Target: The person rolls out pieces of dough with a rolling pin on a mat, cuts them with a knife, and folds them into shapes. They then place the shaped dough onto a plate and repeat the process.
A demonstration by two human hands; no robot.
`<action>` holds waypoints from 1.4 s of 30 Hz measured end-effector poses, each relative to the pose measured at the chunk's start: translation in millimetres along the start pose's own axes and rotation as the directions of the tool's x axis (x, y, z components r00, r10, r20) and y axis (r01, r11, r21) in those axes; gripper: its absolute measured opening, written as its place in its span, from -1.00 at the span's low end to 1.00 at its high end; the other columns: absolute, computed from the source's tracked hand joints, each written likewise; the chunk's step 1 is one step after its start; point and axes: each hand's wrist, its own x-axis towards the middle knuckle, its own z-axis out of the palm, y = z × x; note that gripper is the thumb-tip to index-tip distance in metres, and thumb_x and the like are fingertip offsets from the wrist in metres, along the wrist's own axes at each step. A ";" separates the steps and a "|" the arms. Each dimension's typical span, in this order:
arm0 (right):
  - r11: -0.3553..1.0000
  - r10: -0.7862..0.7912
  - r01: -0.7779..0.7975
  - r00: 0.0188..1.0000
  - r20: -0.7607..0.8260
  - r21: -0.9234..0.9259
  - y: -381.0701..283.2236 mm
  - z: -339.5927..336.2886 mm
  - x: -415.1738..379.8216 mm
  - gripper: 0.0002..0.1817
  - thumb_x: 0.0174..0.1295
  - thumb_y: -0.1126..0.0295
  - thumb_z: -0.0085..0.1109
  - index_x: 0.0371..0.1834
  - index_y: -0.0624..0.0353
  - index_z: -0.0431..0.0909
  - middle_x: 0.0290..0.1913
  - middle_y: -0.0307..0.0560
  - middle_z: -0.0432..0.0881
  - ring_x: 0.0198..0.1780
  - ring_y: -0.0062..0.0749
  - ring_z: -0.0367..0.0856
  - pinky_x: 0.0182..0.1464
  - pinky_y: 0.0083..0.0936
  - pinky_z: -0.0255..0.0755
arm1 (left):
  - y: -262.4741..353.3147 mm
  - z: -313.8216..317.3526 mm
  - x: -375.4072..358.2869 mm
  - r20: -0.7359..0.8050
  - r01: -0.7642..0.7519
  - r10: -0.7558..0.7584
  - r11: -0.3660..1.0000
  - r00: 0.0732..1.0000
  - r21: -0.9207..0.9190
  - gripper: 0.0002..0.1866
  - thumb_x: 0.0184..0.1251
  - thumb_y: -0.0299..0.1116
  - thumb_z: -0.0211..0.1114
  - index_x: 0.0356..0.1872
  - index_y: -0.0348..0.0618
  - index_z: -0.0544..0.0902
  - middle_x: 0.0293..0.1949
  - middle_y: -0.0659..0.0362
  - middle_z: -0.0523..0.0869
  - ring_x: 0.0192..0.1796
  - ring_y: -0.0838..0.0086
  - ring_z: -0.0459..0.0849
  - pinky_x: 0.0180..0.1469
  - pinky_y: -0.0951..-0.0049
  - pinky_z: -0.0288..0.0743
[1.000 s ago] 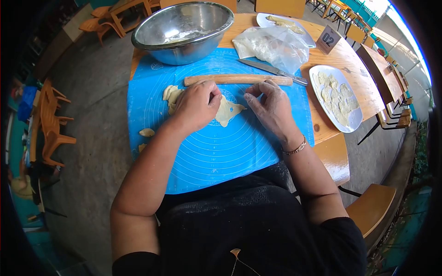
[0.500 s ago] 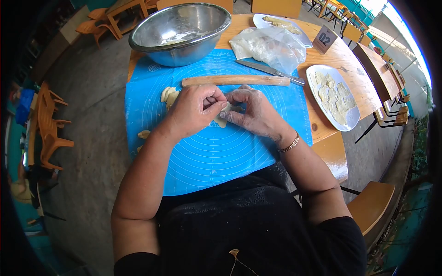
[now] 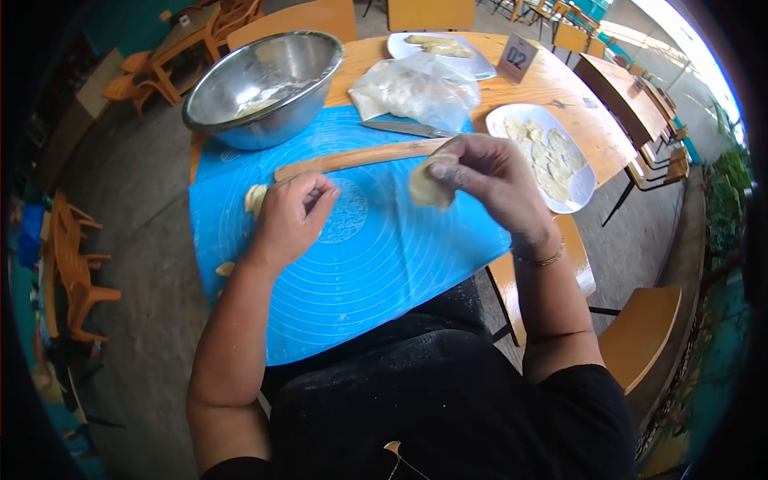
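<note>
My right hand (image 3: 492,180), dusted with flour, pinches a thin flat piece of dough (image 3: 430,186) above the right side of the blue mat (image 3: 344,280). The fingers of my left hand (image 3: 296,212) are curled over the mat's left part, and whether they hold anything is hidden. A wooden rolling pin (image 3: 360,157) lies just beyond both hands, its right end reaching behind my right hand. Dough pieces (image 3: 254,198) rest on the mat left of my left hand. To the right, a white plate (image 3: 588,192) bears several flat dough pieces (image 3: 552,160).
A metal bowl (image 3: 272,92) with flour inside stands at the back left. Behind the rolling pin are a knife (image 3: 408,128), a plastic bag of flour (image 3: 420,88), another plate (image 3: 482,66) and a number card (image 3: 517,58). Chairs surround the wooden table (image 3: 600,132).
My hands have moved apart. The right one has lifted the dough piece rightward, towards the plate, while the left has stayed over the mat. The view has shifted.
</note>
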 end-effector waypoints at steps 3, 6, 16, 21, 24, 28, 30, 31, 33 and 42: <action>0.990 -0.092 0.073 0.984 -0.154 -0.124 -17.1 -41.4 -14.7 -0.84 0.33 0.45 0.25 -0.14 0.34 0.66 -0.35 -0.12 0.73 -0.35 -0.57 0.65 -0.26 -0.62 0.54 | -13.0 7.9 0.6 -0.099 -0.144 0.145 0.989 0.984 0.018 -0.88 0.32 -0.47 0.34 -0.32 -0.34 0.64 -0.49 0.07 0.72 -0.47 0.52 0.68 -0.41 0.52 0.52; 0.961 -0.114 0.018 0.935 -0.335 -0.275 -40.7 -109.2 -33.0 -0.79 0.34 0.40 0.25 -0.15 0.37 0.65 -0.36 -0.12 0.72 -0.36 -0.57 0.63 -0.27 -0.63 0.49 | -11.1 8.8 0.1 -0.074 -0.092 0.093 0.996 0.993 0.022 -0.90 0.31 -0.49 0.34 -0.33 -0.33 0.65 -0.49 0.12 0.71 -0.46 0.55 0.68 -0.40 0.53 0.53; 0.837 -0.009 -0.291 0.839 -0.544 -0.464 -29.4 -210.0 -58.9 -0.77 0.33 0.30 0.27 -0.18 0.28 0.68 -0.36 -0.22 0.67 -0.41 -0.66 0.56 -0.31 -0.67 0.48 | -9.2 8.6 -2.6 -0.058 -0.070 0.075 0.994 0.996 0.088 -0.91 0.32 -0.49 0.33 -0.30 -0.33 0.66 -0.45 0.15 0.71 -0.44 0.62 0.64 -0.38 0.57 0.53; 0.726 0.014 -0.358 0.862 -0.507 -0.588 -18.8 -196.1 -60.9 -0.75 0.29 0.37 0.22 -0.14 0.37 0.67 -0.36 -0.18 0.68 -0.42 -0.64 0.59 -0.36 -0.63 0.48 | -12.3 10.9 -1.9 -0.065 -0.052 0.059 0.994 0.996 0.095 -0.90 0.32 -0.49 0.34 -0.28 -0.33 0.66 -0.43 0.16 0.71 -0.44 0.64 0.61 -0.38 0.59 0.51; 0.707 0.058 -0.356 0.890 -0.453 -0.611 -17.5 -183.4 -55.5 -0.77 0.24 0.42 0.22 -0.20 0.42 0.69 -0.43 -0.07 0.69 -0.49 -0.52 0.62 -0.42 -0.57 0.49 | -12.3 11.5 -2.0 -0.065 -0.032 0.040 0.992 0.997 0.119 -0.90 0.32 -0.49 0.34 -0.27 -0.34 0.66 -0.41 0.16 0.72 -0.43 0.65 0.59 -0.37 0.60 0.50; 0.757 0.039 -0.297 0.910 -0.413 -0.582 -7.9 -183.7 -50.4 -0.77 0.24 0.44 0.22 -0.21 0.44 0.69 -0.46 -0.06 0.68 -0.51 -0.52 0.62 -0.46 -0.57 0.48 | -10.2 10.6 -3.4 -0.068 -0.019 0.028 0.992 0.997 0.127 -0.88 0.31 -0.47 0.34 -0.25 -0.34 0.67 -0.39 0.16 0.72 -0.42 0.65 0.59 -0.36 0.60 0.50; 0.790 0.038 -0.288 0.904 -0.425 -0.541 -4.5 -187.6 -48.8 -0.78 0.25 0.44 0.22 -0.22 0.44 0.69 -0.46 -0.05 0.67 -0.51 -0.52 0.62 -0.47 -0.56 0.48 | -10.5 9.8 -4.1 -0.073 -0.014 0.024 0.991 0.997 0.136 -0.88 0.31 -0.47 0.35 -0.24 -0.34 0.67 -0.39 0.17 0.72 -0.42 0.65 0.59 -0.35 0.60 0.51; 0.821 0.039 -0.280 0.897 -0.440 -0.498 -3.0 -189.2 -48.8 -0.78 0.25 0.44 0.21 -0.23 0.44 0.69 -0.46 -0.04 0.67 -0.51 -0.51 0.62 -0.47 -0.56 0.49 | -11.7 9.3 -4.4 -0.071 -0.018 0.028 0.991 0.997 0.136 -0.87 0.31 -0.47 0.35 -0.24 -0.35 0.67 -0.38 0.16 0.72 -0.41 0.65 0.59 -0.35 0.60 0.51; 0.814 0.053 -0.317 0.875 -0.481 -0.487 -1.9 -190.9 -48.7 -0.78 0.26 0.45 0.20 -0.24 0.45 0.69 -0.49 -0.03 0.67 -0.53 -0.51 0.61 -0.48 -0.56 0.49 | -12.4 8.8 -3.7 -0.067 -0.028 0.037 0.991 0.997 0.133 -0.86 0.31 -0.46 0.35 -0.23 -0.35 0.67 -0.37 0.16 0.72 -0.41 0.65 0.59 -0.35 0.59 0.51; 0.614 0.125 -0.514 0.813 -0.569 -0.599 8.1 -188.9 -42.0 -0.83 0.24 0.50 0.12 -0.39 0.39 0.65 -0.57 0.02 0.63 -0.56 -0.39 0.64 -0.47 -0.46 0.52 | -9.1 8.2 -4.2 -0.050 -0.011 0.018 0.990 0.999 0.141 -0.86 0.30 -0.47 0.35 -0.22 -0.36 0.67 -0.37 0.17 0.71 -0.42 0.65 0.58 -0.35 0.60 0.52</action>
